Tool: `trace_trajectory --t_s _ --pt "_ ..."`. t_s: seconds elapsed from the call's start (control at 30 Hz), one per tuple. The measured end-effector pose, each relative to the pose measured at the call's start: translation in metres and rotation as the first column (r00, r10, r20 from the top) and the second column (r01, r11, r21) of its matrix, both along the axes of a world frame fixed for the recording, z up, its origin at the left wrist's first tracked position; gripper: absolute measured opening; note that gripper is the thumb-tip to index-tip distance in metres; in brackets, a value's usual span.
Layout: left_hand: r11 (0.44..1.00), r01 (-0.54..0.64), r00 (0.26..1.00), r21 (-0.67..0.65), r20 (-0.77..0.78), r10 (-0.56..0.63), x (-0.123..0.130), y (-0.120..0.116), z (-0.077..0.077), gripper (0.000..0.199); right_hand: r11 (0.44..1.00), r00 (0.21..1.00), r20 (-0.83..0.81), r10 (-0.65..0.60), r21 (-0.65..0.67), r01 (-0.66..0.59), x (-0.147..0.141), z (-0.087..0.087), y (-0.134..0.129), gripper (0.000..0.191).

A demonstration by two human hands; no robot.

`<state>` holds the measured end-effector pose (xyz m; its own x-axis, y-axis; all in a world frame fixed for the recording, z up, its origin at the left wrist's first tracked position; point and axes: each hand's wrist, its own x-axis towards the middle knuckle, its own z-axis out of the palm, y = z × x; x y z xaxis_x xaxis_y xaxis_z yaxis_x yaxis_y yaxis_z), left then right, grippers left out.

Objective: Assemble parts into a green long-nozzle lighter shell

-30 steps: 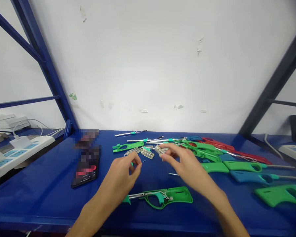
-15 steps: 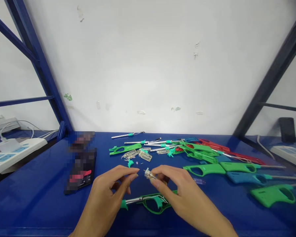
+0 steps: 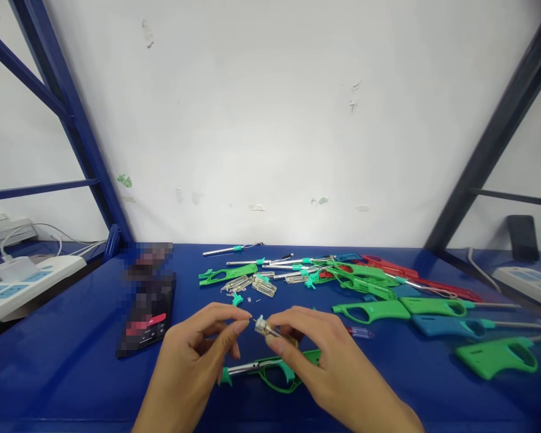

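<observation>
Between the fingers of my right hand [image 3: 318, 346] is a small clear fuel tank [image 3: 270, 331] with a pale valve end that points left. My left hand [image 3: 205, 346] is pinched closed just left of that end, at a thin tip; what its fingertips hold, if anything, is too small to make out. Below and between both hands lies an open green lighter shell [image 3: 277, 385] with a metal tube [image 3: 243, 368] and a green trigger, partly covered by my right hand.
Behind my hands lie clear tanks [image 3: 264, 285], metal tubes [image 3: 220, 251] and a green half shell [image 3: 228, 274]. Green, blue and red lighters [image 3: 496, 358] spread to the right. A dark phone [image 3: 151, 325] is at the left, a power strip [image 3: 31, 279] beyond it.
My right hand has brought the tank slightly left and tilted it flatter, so its valve end is now close to my left fingertips. My left hand has barely moved.
</observation>
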<state>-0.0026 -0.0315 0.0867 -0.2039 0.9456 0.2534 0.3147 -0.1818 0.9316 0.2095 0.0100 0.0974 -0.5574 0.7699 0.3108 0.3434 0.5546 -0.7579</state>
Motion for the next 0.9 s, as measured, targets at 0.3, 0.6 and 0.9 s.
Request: trace_trajectory --t_s 0.3,0.6,0.9 --pt "0.999 0.041 0.997 -0.022 0.063 -0.039 0.002 -0.001 0.000 0.037 0.999 1.000 -0.014 0.026 0.043 -0.026 0.004 -0.001 0.005 0.024" --pt "0.998 0.062 0.990 -0.014 0.125 -0.060 0.006 -0.002 0.001 0.038 0.995 1.000 -0.003 0.014 0.104 -0.014 0.007 -0.005 0.007 0.027" --pt "0.996 0.087 0.991 -0.033 0.106 -0.083 0.008 -0.005 0.009 0.036 0.986 1.000 -0.028 -0.007 0.168 0.011 0.007 -0.008 0.008 0.028"
